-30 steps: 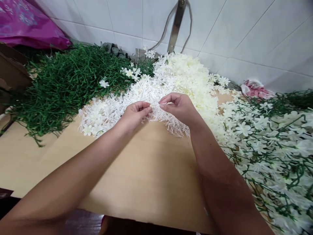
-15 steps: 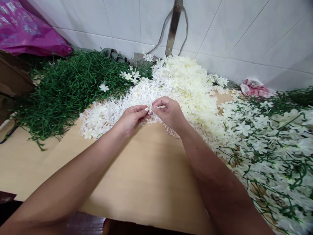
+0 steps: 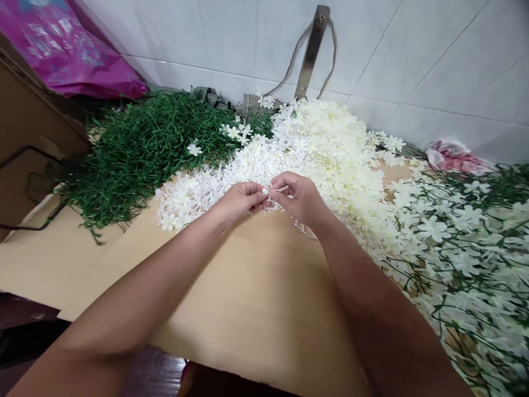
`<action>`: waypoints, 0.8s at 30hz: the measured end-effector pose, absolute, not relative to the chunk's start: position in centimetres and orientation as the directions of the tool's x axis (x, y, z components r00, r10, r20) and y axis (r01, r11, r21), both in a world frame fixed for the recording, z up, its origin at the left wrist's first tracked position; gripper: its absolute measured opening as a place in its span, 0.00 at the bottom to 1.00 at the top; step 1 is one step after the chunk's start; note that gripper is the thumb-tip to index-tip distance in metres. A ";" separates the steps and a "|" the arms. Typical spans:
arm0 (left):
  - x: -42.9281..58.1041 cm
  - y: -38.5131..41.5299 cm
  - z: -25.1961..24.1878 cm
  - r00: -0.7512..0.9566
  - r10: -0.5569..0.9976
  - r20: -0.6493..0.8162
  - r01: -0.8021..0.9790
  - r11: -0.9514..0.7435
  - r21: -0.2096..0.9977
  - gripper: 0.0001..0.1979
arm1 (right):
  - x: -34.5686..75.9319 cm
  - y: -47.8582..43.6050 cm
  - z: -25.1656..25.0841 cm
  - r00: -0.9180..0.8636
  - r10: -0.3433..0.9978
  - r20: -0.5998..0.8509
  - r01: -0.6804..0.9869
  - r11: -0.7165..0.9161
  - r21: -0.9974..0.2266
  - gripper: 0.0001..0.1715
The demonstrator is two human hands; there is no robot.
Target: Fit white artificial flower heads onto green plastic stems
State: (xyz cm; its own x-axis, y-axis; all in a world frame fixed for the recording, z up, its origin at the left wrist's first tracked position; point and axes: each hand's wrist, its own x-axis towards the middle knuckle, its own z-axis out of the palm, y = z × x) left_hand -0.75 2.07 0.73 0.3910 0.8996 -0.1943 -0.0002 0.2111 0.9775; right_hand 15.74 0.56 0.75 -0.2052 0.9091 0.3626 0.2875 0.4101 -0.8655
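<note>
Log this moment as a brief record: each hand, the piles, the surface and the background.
left hand: holds a flower, white, at its fingertips
right hand: fingertips close at the flower; exact grip too small to tell
left pile: green stems
middle pile: white and cream flowers
right pile: stemmed flowers, white
surface: brown board
background: tiled wall, metal strip, pink cloth
far left: purple bag, box

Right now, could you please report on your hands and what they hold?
Left hand, right hand: close together, pinching small white piece. White flower pile just beyond. No visible blockage.
</note>
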 end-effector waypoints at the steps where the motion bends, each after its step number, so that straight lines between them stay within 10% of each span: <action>1: -0.7 2.0 0.9 0.378 0.904 -0.200 0.012 0.211 0.977 0.13 | 15.8 0.6 0.8 -0.203 0.922 0.331 0.260 0.376 -0.889 0.06; 11: -1.5 2.1 2.8 0.468 0.877 -0.106 0.256 -0.020 0.966 0.09 | 15.4 0.4 1.5 -0.167 0.975 0.148 0.132 0.170 -0.977 0.24; 14: -3.7 4.9 3.4 0.321 0.943 0.086 0.639 -0.282 0.716 0.07 | 15.5 0.6 1.2 -0.134 0.978 0.159 0.153 0.179 -0.972 0.21; 19: -8.3 10.4 2.5 0.108 0.955 0.276 0.986 -0.139 0.093 0.15 | 16.1 1.1 0.8 -0.089 0.979 0.184 0.162 0.196 -0.967 0.17; 24: -9.7 12.2 1.9 0.106 0.954 0.280 0.987 -0.135 0.086 0.14 | 16.2 1.2 0.7 -0.076 0.980 0.182 0.164 0.192 -0.967 0.16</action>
